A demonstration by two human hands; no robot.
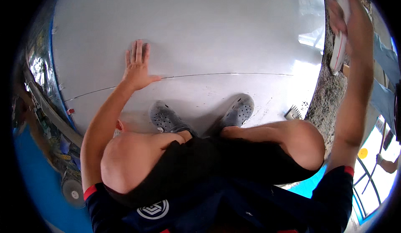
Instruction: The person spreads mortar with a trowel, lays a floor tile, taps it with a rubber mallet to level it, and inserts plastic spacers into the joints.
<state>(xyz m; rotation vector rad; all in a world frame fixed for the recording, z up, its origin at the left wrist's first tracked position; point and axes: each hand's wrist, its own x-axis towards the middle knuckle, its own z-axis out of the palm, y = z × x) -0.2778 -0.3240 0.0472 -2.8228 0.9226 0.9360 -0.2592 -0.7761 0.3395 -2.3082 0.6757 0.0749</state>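
Note:
My left hand [140, 68] lies flat on a large glossy grey tile [209, 28], fingers spread and pointing away from me, holding nothing. Its thumb rests close to a thin dark joint line that crosses the floor. Over at the far right, my right hand [337, 18] is closed around a long white bar [338, 55] with a thin red line along it. Motion smears this hand, and the bar's far end runs out of view. The bar hangs above the tile's right edge, over rough grey mortar [323, 93].
I squat on the near tile in grey clogs [167, 118]. A notched trowel [293, 113] lies by my right knee. A small red clip [70, 111] sits at the left tile edge. A round disc [73, 192] is at lower left. Another person's blue trousers [385, 62] show at right.

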